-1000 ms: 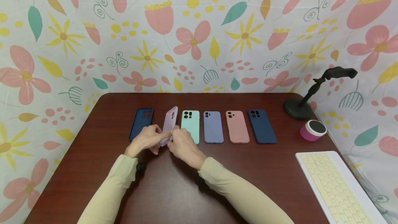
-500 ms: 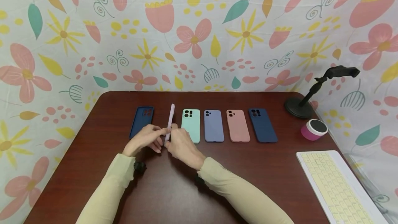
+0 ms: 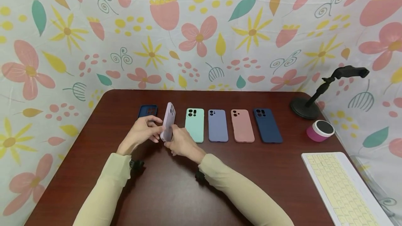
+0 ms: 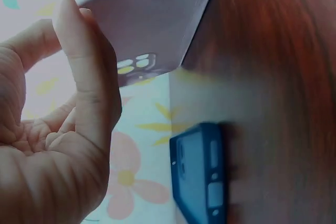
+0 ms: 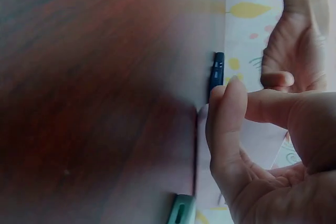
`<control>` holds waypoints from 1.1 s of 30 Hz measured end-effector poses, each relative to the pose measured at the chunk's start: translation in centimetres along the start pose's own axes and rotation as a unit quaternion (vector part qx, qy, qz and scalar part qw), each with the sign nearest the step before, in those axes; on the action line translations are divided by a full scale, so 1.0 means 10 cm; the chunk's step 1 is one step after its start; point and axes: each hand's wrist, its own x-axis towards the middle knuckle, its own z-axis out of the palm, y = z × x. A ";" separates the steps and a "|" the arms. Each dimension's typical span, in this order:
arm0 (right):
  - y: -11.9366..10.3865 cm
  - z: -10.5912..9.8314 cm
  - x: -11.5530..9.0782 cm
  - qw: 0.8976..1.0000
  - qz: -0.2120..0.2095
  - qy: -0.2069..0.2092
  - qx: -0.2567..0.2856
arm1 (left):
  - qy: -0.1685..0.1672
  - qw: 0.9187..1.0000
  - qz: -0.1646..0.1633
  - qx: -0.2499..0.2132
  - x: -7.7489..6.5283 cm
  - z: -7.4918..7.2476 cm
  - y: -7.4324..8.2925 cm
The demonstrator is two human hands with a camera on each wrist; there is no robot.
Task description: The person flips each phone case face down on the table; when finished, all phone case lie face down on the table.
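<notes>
A lilac phone case stands on edge between both hands, its back turned to the right and its camera cutouts at the far end. My left hand pinches its near left side with the thumb against the edge; the left wrist view shows the case's hollow inside. Thumb and finger of my right hand grip the near lower corner. Behind the left hand lies a dark blue phone case, hollow side up and partly covered. Right of the hands, a mint phone case lies back up.
Continuing the row rightward are a periwinkle case, a pink case and a navy case. A black stand, a pink jar and a white keyboard occupy the table's right side. Flowered cloth hangs behind.
The lilac case has turned from showing its inside, through edge-on, to showing its back on the right. Both hands keep hold of it; the left now covers more of the dark blue case.
</notes>
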 end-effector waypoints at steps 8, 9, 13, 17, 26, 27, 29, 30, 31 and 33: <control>0.04 0.03 0.05 0.999 0.028 -0.021 -0.006 | 0.033 0.998 0.012 0.048 -0.06 -0.06 0.02; 0.09 0.06 0.09 1.000 0.023 -0.017 -0.014 | 0.034 0.998 0.010 0.049 -0.06 -0.06 0.02; 0.13 0.06 0.13 0.999 0.027 -0.018 -0.010 | 0.036 0.998 0.002 0.055 -0.06 -0.07 -0.01; 0.32 0.17 0.28 0.999 0.035 -0.017 -0.022 | 0.038 0.997 0.002 0.060 -0.06 -0.06 -0.03; 0.56 0.27 0.42 0.999 0.024 -0.011 -0.043 | 0.039 0.995 0.006 0.090 -0.05 -0.02 -0.08; 0.56 0.26 0.42 0.999 0.023 -0.010 -0.047 | 0.039 0.995 0.008 0.096 -0.04 -0.02 -0.09; 0.57 0.26 0.42 0.998 0.022 -0.007 -0.056 | 0.037 0.994 0.010 0.104 -0.03 -0.01 -0.10; 0.58 0.26 0.42 0.998 0.022 -0.007 -0.059 | 0.036 0.994 0.011 0.107 -0.02 0.00 -0.11; 0.58 0.26 0.42 0.998 0.022 -0.006 -0.062 | 0.034 0.993 0.012 0.111 -0.02 0.00 -0.12; 0.57 0.25 0.41 0.997 0.024 -0.005 -0.067 | 0.029 0.992 0.012 0.119 -0.01 0.01 -0.13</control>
